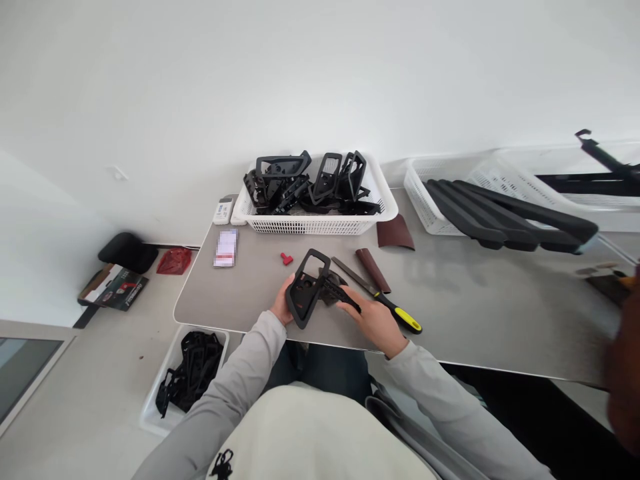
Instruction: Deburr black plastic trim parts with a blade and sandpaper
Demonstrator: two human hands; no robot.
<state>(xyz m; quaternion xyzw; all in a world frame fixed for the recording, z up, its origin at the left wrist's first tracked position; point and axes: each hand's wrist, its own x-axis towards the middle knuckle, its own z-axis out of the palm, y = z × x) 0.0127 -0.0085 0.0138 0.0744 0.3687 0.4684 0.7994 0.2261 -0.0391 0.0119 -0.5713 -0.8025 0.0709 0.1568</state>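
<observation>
My left hand (283, 303) grips a black plastic frame (304, 290) by its left side, above the table's front edge. The frame is held tilted, with a large opening at its top. A black slotted plastic piece (340, 291) is in my right hand (375, 320), its far end against or just behind the frame's right side. I cannot tell whether the two parts are joined. Right of them lies a file (357, 277) with a black and yellow handle (407, 319), close to my right hand. A curled brown sheet (373, 270) rests beside the file.
Behind, a white basket (313, 225) holds several black frames. On the grey table (260, 300) are a phone (226, 248), a red plastic piece (286, 259) and another brown sheet (395, 233). Long black parts (495, 213) overhang baskets at right, near a blurred person (623, 373). A floor bin (150, 417) holds black parts.
</observation>
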